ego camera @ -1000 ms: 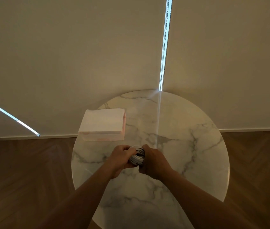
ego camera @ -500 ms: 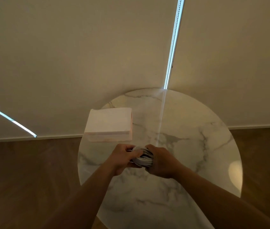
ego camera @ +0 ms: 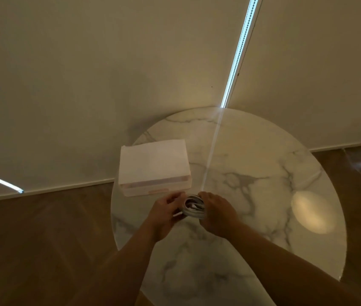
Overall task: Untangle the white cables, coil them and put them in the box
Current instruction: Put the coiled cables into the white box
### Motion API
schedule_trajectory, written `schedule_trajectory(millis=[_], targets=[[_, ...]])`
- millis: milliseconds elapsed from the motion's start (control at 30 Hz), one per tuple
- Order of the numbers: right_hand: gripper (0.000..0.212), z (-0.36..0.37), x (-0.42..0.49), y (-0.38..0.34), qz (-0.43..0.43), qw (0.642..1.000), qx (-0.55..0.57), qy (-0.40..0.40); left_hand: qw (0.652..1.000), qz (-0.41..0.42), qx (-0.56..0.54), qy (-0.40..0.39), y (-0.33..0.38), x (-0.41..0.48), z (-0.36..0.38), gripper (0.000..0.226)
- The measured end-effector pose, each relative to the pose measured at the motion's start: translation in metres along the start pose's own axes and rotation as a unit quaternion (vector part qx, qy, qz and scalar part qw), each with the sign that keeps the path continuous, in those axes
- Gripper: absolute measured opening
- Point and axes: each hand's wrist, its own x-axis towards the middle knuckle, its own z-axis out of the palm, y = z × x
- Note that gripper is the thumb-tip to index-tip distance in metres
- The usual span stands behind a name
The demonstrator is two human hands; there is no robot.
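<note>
A tight coil of white cable (ego camera: pixel 193 208) sits between both of my hands, just above the round marble table (ego camera: pixel 252 195). My left hand (ego camera: pixel 167 212) grips its left side and my right hand (ego camera: pixel 217 214) grips its right side. The pale box (ego camera: pixel 154 166) with a pinkish front rim rests on the table's left back part, its lid shut, right behind my left hand's fingertips. Parts of the coil are hidden by my fingers.
Closed beige blinds (ego camera: pixel 109 74) hang right behind the table, with a bright slit (ego camera: pixel 239 51) between two of them. Wooden floor (ego camera: pixel 31 239) surrounds the table on both sides. A round light spot (ego camera: pixel 313 214) lies on the table's right part.
Both hands with the coil have shifted a little toward the box. The view has tilted and swung, so the table and box now sit further right in the picture.
</note>
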Motion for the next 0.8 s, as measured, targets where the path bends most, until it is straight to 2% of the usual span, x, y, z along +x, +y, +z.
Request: schedule_trajectory(millis=[133,233,433,800], targets=[[0.044,0.002,0.004,0.007,0.025,0.999,-0.032,-0.026,0.983,-0.025,-0.136,0.124,-0.003,0.017,-0.019,0.020],[0.045,0.001,0.003,0.013,0.021,0.998,-0.048,-0.030,0.960,-0.033,-0.207,0.185,-0.003,0.026,-0.025,0.015],[0.043,-0.005,0.003,0.015,-0.006,0.996,-0.090,-0.023,0.933,-0.035,-0.304,0.188,-0.005,0.043,-0.029,0.012],[0.039,-0.007,0.000,0.023,0.009,0.999,-0.051,0.002,0.903,-0.003,-0.360,0.235,-0.004,0.050,-0.023,0.009]])
